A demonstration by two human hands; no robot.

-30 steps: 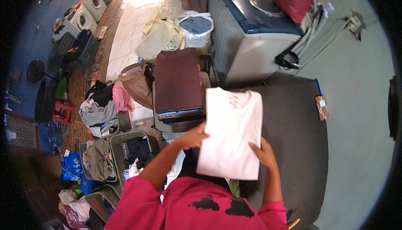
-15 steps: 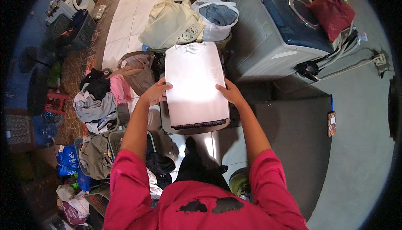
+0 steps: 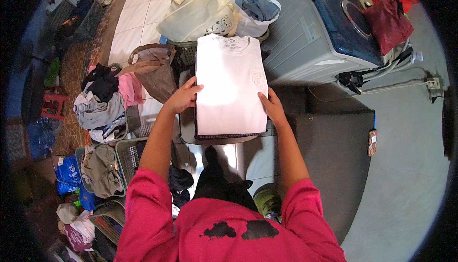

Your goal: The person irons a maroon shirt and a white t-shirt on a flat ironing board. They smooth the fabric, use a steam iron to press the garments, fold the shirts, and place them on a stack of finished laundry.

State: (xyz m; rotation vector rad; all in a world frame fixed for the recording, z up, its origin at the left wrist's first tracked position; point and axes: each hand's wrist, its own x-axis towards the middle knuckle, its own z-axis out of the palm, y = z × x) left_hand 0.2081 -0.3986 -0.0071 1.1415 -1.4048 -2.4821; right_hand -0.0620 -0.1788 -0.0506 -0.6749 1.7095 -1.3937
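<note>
A neatly folded white T-shirt (image 3: 231,90) lies flat in front of me, with its neckline at the far end and a small raised patch near its right edge. Under its near edge shows a dark patterned folded cloth (image 3: 229,136). Both rest over a grey seat (image 3: 187,131), mostly covered by the stack. My left hand (image 3: 185,96) grips the left edge, thumb on top and fingers alongside. At the right edge, my right hand (image 3: 273,107) has its thumb and fingers closed on the T-shirt. The lower fingers are partly hidden.
Beyond the stack stand a cream bag (image 3: 195,14) and a white bag of clothes (image 3: 255,9). A washing machine (image 3: 329,23) is at far right, beside a dark box-like block (image 3: 324,166). Laundry baskets (image 3: 129,159) and piled clothes (image 3: 102,104) line the left.
Both hands have shifted the white T-shirt slightly right over the seat, and it now lies straighter. My view has tilted a little, and both hands keep their hold.
</note>
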